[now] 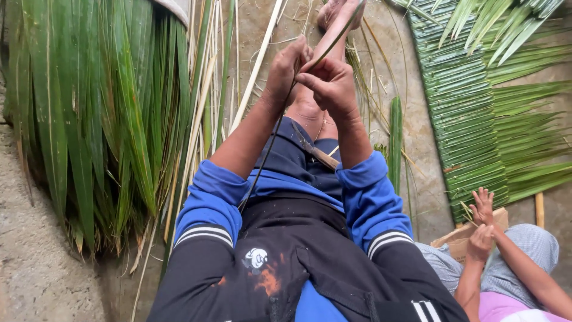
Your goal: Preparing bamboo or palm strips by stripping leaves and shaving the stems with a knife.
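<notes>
Both hands meet above the person's knees, each grip clamped on 1 thin green leaf strip. The left hand pinches it just beside the right hand, knuckles touching. The strip runs far toward a bare foot and near across the lap. A pile of long leaves lies on the left floor; a woven leaf mat lies right. Another person's hands rest near right by a cardboard box.

Your clothing, seen from above

You wear a black jacket with blue pushed-up cuffs (white stripes band each sleeve), a small white emblem and orange print on the front, dark blue shorts.
</notes>
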